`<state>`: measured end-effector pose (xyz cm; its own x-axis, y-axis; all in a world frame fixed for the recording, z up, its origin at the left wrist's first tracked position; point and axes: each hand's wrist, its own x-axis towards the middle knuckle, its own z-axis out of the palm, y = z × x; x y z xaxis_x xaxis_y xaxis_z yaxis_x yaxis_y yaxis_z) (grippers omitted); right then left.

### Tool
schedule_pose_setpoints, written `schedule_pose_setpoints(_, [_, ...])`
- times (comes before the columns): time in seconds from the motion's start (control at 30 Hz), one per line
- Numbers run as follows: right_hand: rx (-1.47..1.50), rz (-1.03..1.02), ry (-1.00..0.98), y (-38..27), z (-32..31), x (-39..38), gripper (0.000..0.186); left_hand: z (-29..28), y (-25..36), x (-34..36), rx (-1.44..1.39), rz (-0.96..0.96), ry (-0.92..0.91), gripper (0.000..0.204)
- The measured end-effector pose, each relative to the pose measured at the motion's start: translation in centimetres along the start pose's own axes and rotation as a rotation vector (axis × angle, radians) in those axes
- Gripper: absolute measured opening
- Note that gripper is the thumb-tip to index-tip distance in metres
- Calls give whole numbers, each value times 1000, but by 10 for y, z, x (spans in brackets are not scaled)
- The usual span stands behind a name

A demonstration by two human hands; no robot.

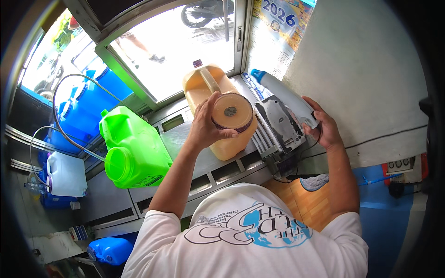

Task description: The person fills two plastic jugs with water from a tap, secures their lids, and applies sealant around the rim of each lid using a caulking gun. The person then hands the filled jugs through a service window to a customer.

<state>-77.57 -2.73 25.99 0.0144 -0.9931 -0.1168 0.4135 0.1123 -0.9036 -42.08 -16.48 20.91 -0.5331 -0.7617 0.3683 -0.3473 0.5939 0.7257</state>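
A peach-coloured plastic jug (195,91) with a moulded handle and small dark cap stands on the metal counter before me. My left hand (204,121) grips the jug's wide round lid (233,111), thumb along its near edge and fingers at its far-left side. A dark ruffled band circles the lid, and a coin-like grey disc sits at its middle. On the right, my right hand (323,124) is closed around the lower end of a long grey corded appliance (283,95), resembling a hair dryer or heat gun. Its blue tip tilts up and left.
A bright green jug (134,150) with a hose in its open mouth stands left. Blue containers (76,113) and a white jug (66,172) are farther left. A worn metal box (279,124) sits beneath the appliance. A black cord (366,144) runs along the right wall.
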Motion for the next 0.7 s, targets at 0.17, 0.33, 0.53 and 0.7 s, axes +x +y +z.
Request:
schedule_pose_setpoints(0.17, [83, 106, 143, 46, -50, -15, 67, -17, -18, 1, -280, -67, -42, 117])
schedule_pose_setpoints(0.33, [76, 116, 264, 93, -84, -22, 59, -26, -14, -3, -188, -48, -113, 107])
schedule_pose_setpoints(0.53, [-656, -35, 548, 136, -130, -14, 48, 3, -12, 1, -3, 34, -11, 119])
schedule_pose_setpoints(0.7, [-1351, -497, 525, 103, -26, 12, 36, -23, -23, 2, -172, -36, -151, 102])
